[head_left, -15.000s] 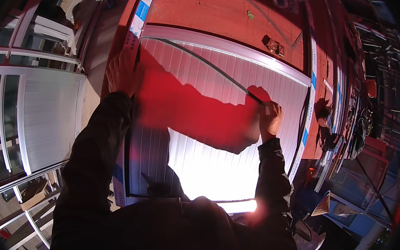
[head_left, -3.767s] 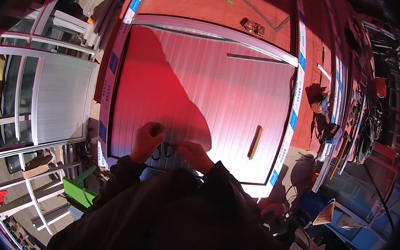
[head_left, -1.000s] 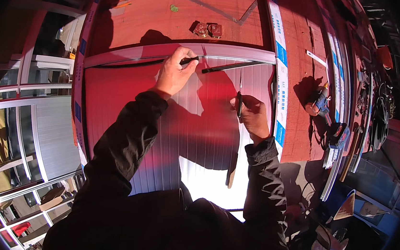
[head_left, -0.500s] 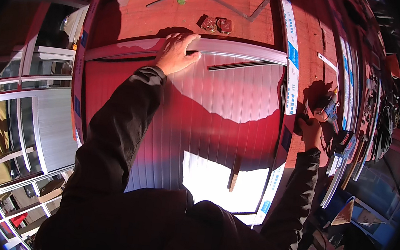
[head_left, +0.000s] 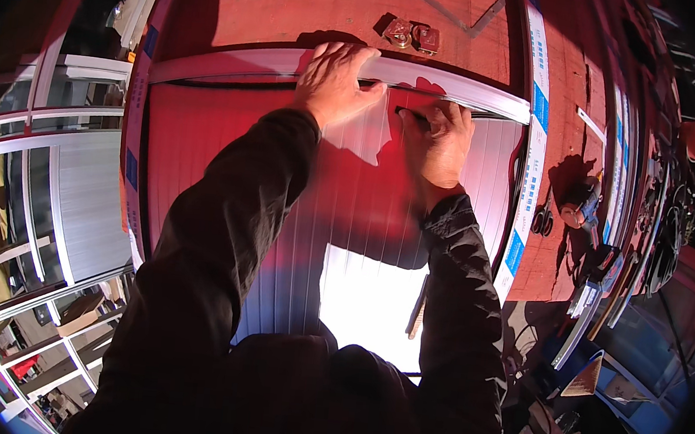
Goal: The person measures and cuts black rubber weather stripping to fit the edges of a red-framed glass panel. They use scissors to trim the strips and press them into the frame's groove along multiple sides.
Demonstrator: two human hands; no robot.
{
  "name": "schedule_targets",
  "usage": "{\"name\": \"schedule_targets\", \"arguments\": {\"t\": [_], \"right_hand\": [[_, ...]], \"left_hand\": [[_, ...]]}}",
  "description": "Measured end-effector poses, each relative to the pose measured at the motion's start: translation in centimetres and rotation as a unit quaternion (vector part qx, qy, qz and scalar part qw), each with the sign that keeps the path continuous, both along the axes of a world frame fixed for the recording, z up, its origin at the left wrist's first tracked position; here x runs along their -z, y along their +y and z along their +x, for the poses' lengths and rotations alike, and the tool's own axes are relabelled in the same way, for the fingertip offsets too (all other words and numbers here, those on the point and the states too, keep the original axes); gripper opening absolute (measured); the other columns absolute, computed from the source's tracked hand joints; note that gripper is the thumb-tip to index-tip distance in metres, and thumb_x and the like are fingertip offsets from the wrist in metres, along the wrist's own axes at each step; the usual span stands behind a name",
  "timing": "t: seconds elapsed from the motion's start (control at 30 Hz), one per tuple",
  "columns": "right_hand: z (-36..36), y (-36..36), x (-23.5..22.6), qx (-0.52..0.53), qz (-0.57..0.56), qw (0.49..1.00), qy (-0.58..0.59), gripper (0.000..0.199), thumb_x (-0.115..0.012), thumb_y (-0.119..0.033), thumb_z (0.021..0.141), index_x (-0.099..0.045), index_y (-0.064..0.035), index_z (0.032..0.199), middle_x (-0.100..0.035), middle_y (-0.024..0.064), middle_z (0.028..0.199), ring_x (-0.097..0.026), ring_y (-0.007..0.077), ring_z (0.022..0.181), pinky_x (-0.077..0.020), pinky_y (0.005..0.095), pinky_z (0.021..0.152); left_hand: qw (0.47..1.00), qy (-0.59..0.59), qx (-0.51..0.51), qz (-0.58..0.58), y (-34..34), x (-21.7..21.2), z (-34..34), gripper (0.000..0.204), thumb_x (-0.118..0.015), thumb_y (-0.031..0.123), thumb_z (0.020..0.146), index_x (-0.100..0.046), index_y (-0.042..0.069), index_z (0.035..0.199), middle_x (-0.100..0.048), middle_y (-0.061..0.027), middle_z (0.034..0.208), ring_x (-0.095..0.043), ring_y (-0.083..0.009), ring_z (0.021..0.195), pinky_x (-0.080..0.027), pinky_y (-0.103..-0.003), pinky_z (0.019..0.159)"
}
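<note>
A ribbed panel [head_left: 281, 211] lies inside a pale metal frame on the red bench. My left hand [head_left: 337, 86] is closed over the frame's far rail [head_left: 254, 61], fingers across its top and thumb on the near side. Beside it, my right hand [head_left: 438, 142] pinches a black rubber strip [head_left: 401, 112] along the near edge of that rail. Part of the strip is hidden under the fingers; its other end shows to the right of the hand. Black-handled scissors [head_left: 542, 221] rest on the bench, right of the frame's right-hand bar [head_left: 528, 167].
Two metal roller blocks [head_left: 411, 35] sit beyond the rail. At the right are a cordless drill [head_left: 583, 202], another blue power tool [head_left: 604, 265] and long metal profiles. More window frames [head_left: 53, 189] stand at the left. A small wooden stick [head_left: 417, 316] lies on the panel.
My right hand has left the scissors' spot at the right and come over the panel to take hold of the black strip. My left hand has stayed on the rail.
</note>
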State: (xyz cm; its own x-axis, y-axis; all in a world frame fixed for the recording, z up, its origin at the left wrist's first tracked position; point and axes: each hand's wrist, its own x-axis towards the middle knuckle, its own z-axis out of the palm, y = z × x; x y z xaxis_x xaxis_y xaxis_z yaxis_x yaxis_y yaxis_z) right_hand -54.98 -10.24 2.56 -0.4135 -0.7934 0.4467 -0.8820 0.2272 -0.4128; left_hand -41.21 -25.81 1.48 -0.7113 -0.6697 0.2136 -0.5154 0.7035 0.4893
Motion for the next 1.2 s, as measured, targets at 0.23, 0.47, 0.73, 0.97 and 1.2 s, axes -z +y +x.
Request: {"name": "schedule_targets", "arguments": {"t": [0.23,0.47,0.73,0.97,1.2], "right_hand": [[-1.3,-1.8,0.7,0.058,0.022,0.995,0.082,0.019,-0.078,-0.028,0.077,-0.072,-0.0131,0.087,-0.065,0.0042,0.092,-0.057,0.0282,0.092,-0.0421,0.0408,0.082],[-1.0,-2.2,0.5,0.043,0.029,0.993,0.104,0.018,-0.078,-0.026,0.077,-0.071,-0.0129,0.087,-0.065,0.0029,0.089,-0.058,0.0273,0.089,-0.0426,0.0406,0.08],[-1.0,-2.9,0.9,0.042,0.035,0.994,0.093,0.018,-0.077,-0.025,0.078,-0.066,-0.0109,0.08,-0.064,0.0043,0.085,-0.059,0.0281,0.086,-0.043,0.0413,0.077],[-1.8,-2.1,0.2,-0.002,0.028,0.995,0.098,0.014,-0.075,-0.019,0.079,-0.068,-0.0108,0.086,-0.064,0.0056,0.088,-0.059,0.0285,0.089,-0.044,0.041,0.078],[-6.9,3.0,-0.8,-0.002,0.002,0.993,0.115,0.014,-0.075,-0.012,0.079,-0.068,-0.0099,0.092,-0.064,0.0055,0.095,-0.059,0.0292,0.092,-0.0463,0.0424,0.08]], "left_hand": [[1.0,0.022,-0.001,0.009,0.1,-0.1,-0.3,0.05,-0.067,0.038,0.082,-0.061,0.008,0.122,-0.065,-0.0092,0.117,-0.054,-0.0259,0.117,-0.035,-0.041,0.109],[1.0,0.021,0.003,0.019,-0.1,-0.2,0.0,0.053,-0.068,0.039,0.082,-0.06,0.008,0.125,-0.064,-0.0099,0.122,-0.053,-0.0288,0.12,-0.034,-0.042,0.111],[0.999,0.034,0.011,0.014,-0.1,0.1,-0.1,0.052,-0.07,0.036,0.08,-0.061,0.008,0.123,-0.064,-0.0098,0.119,-0.055,-0.0287,0.116,-0.036,-0.041,0.108],[0.999,0.026,0.011,0.031,-0.1,0.0,0.0,0.053,-0.07,0.037,0.081,-0.06,0.009,0.125,-0.064,-0.0097,0.125,-0.053,-0.0291,0.122,-0.033,-0.042,0.112],[0.992,0.094,0.057,0.056,1.1,-0.2,-2.4,0.047,-0.076,0.033,0.08,-0.059,0.01,0.118,-0.059,-0.0096,0.131,-0.052,-0.0315,0.124,-0.035,-0.044,0.11]]}}
